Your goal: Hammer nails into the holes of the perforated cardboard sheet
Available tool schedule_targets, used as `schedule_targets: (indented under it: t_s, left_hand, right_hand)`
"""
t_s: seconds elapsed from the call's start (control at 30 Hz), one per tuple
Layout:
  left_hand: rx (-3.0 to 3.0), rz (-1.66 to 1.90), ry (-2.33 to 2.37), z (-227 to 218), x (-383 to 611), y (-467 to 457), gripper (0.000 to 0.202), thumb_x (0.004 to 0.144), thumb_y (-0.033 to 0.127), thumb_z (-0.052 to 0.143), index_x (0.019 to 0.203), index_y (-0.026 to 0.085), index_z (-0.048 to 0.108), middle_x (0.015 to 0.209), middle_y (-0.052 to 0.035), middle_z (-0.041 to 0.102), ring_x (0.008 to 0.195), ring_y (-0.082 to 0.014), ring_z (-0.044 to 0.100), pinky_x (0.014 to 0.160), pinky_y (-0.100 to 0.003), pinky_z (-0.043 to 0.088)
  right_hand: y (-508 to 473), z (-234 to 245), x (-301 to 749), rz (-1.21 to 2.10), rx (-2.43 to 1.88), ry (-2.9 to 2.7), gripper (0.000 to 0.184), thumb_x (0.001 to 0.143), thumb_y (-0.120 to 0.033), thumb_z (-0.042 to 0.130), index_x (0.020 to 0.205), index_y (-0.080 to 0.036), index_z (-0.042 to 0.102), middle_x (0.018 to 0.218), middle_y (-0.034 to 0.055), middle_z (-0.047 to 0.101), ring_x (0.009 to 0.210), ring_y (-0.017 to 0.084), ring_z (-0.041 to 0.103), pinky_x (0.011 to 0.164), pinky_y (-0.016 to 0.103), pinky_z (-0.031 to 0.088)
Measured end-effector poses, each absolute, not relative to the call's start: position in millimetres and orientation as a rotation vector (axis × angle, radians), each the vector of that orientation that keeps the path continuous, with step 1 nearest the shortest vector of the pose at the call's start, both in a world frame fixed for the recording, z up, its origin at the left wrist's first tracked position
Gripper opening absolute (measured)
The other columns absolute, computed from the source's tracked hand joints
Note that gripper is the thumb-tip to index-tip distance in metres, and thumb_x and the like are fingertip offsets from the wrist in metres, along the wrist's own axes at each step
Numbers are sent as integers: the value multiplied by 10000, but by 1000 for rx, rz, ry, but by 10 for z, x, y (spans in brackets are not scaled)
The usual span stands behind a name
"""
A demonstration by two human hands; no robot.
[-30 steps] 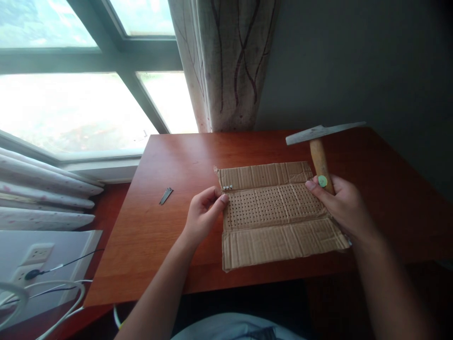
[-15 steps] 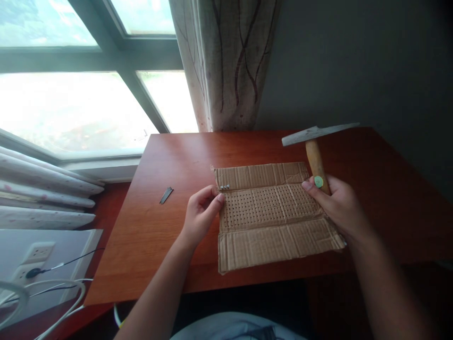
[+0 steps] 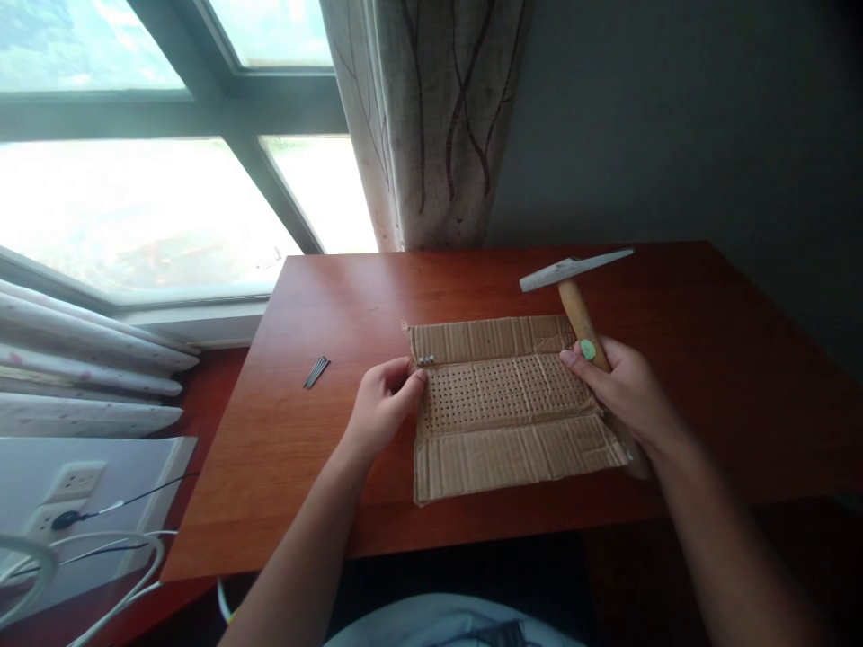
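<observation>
Hammer – held in the right hand, grip clenched round the lower wooden handle, a green sticker showing just above the thumb. The handle runs up and away from the person, tilted a little leftward. The grey metal head lies crosswise on top, blunt end to the left and thin end to the right, and it is raised clear of the counter.

Below it a card lies flat on the counter, long side left to right. Its middle band is punched with rows of small holes and its far and near flaps are plain. The hammer head hangs over the card's far right corner.

A few nails stand in the top-left corner of the hole field, so they lie well to the left of the hammer head and slightly nearer the person. The left hand is much the closer hand – its fingertips are closed together at the card's left edge, touching it just below those nails. Cannot tell whether anything small is pinched between them.

Spare nails lie in a small bundle on the bare counter, left of the left hand and apart from the card.

Beyond the counter are a patterned curtain and a bright window. At lower left are a wall socket and white cables.
</observation>
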State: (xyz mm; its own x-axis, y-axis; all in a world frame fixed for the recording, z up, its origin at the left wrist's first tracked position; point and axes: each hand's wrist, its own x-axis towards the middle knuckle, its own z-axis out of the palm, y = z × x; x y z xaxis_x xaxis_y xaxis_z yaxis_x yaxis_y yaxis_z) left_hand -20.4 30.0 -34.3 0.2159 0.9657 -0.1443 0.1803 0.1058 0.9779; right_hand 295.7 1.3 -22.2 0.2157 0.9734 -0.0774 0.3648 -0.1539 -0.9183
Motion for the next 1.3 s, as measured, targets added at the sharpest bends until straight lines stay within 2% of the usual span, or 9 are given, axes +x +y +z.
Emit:
schedule_targets:
  t_s: [0.2,0.33,0.43,0.6,0.77,0.9,1.03,1.17,1.3]
  left_hand:
    - [1356,871,1212,-313,-227,274,381,861,473,604,648,175,498,623,28,409,610,-115,393,569,-251,297]
    - [1394,930,1221,-286,-252,284,422,903,463,555,598,185,467,583,24,429,575,-110,389,552,-256,298]
    - [1416,1003,1264,-280,-283,312,437,933,450,515,585,189,470,574,14,458,563,-114,401,553,-260,316]
    - [1522,1076,1523,-294,-517,363,385,939,447,522,646,197,526,615,6,516,595,-134,479,586,-265,367]
    - [1915,559,2146,-255,-923,373,234,896,440,592,861,223,671,812,-27,694,720,-198,618,622,-298,354]
    - [2033,198,2405,-224,-1097,336,264,941,437,524,961,240,698,995,-67,734,827,-258,662,588,-319,312]
    - [2071,87,2480,-223,-1117,303,312,973,454,488,1032,242,710,1100,-92,726,882,-290,674,576,-331,307]
    - [2061,90,2510,-216,-1118,320,377,979,472,480,1156,220,697,1226,-137,690,961,-325,672,607,-348,369]
    - [2012,104,2461,-238,-1129,352,332,967,432,496,1106,209,699,1171,-128,712,968,-310,689,653,-351,416]
  right_hand:
    - [-7,-315,2992,978,-1663,-1217,444,872,-621,698,753,-222,544,557,-67,436,459,99,395,398,231,305]
    - [-15,-380,3037,818,-1670,-1215,437,920,-603,658,740,-214,576,497,-63,450,437,95,415,407,224,321]
    - [5,-382,3043,770,-1582,-1130,398,932,-569,666,769,-207,631,501,-55,485,416,85,409,392,224,314]
    - [90,-285,3046,639,-1333,-980,425,900,-499,733,652,-217,536,564,-41,522,397,73,403,342,231,300]
    - [176,-222,3040,425,-1173,-994,394,916,-433,716,634,-234,526,553,-45,499,396,88,391,350,263,315]
    - [199,-241,2999,430,-1097,-970,357,904,-412,706,664,-242,504,526,-61,470,385,99,372,358,275,307]
    - [184,-253,2985,453,-1097,-1050,428,938,-487,650,646,-248,447,494,-62,403,398,108,359,388,283,287]
    - [147,-229,2975,473,-1140,-1101,441,948,-546,622,671,-260,433,530,-53,396,438,130,397,425,303,330]
    - [119,-220,2956,483,-1147,-1105,438,952,-555,616,684,-266,426,520,-61,371,422,125,362,409,299,295]
